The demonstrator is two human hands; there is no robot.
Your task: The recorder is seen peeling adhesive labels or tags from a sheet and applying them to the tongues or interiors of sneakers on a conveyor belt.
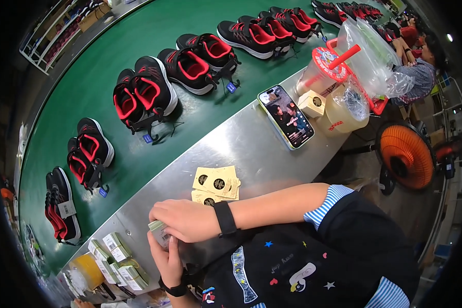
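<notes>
My left hand is closed around a small stack of barcode labels with pale green edges. Over the top of it bends my right hand, its fingers closed on the same stack and partly hiding it. Both hands are above the metal ledge. Several yellow cards with black round marks lie spread just beyond my right wrist. To the left, banded bundles of labels stand grouped on the ledge, near the black-and-red sneakers, which carry a white barcode tag.
Pairs of black-and-red sneakers line the green belt. A phone playing video, a small yellow box and drink cups sit on the right of the ledge. An orange fan-shaped heater stands at right; another person sits beyond.
</notes>
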